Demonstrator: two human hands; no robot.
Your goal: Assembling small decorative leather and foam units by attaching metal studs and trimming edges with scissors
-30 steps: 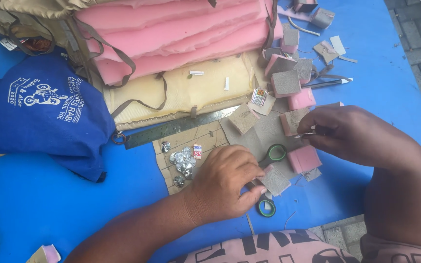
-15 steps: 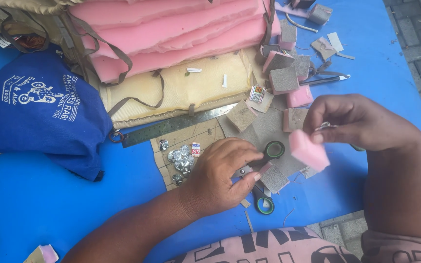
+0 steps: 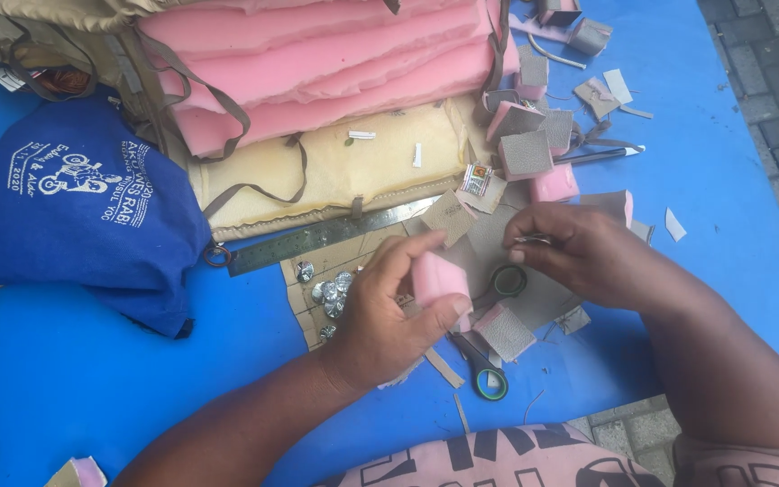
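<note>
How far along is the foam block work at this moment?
Done: several fabric-covered blocks lie near the foam stack, plus one by the scissors. In hand: the left hand holds a bare pink foam block; the right hand pinches a small metal piece. Left: another uncovered pink block and loose metal pieces beside the steel ruler.

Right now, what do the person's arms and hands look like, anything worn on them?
Both forearms are bare to the frame edge: no sleeves, gloves or watch. The left hand and right hand show no rings that I can make out. A pink garment with dark markings shows below.
</note>
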